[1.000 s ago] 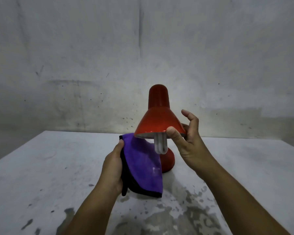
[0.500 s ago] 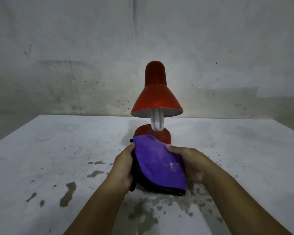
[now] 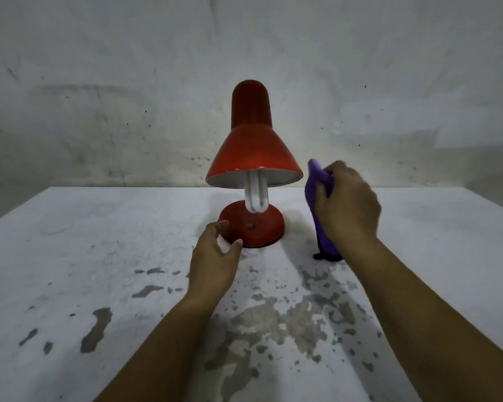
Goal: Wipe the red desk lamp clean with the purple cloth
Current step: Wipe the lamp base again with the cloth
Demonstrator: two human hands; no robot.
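Red and glossy, the desk lamp [image 3: 253,161] stands upright on a worn white table [image 3: 99,256], its cone shade over a white looped bulb [image 3: 255,195] and round domed base. The right hand [image 3: 346,210] grips the soft purple cloth [image 3: 317,198], bunched and hanging beside the shade. The left hand [image 3: 215,262] is loosely open, holding nothing, at the base's near edge.

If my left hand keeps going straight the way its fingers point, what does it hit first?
Most likely the round red base of the lamp: the left hand is open, its fingertips just short of the base's near left edge. From this single view, depth is uncertain, so they may already be touching it.
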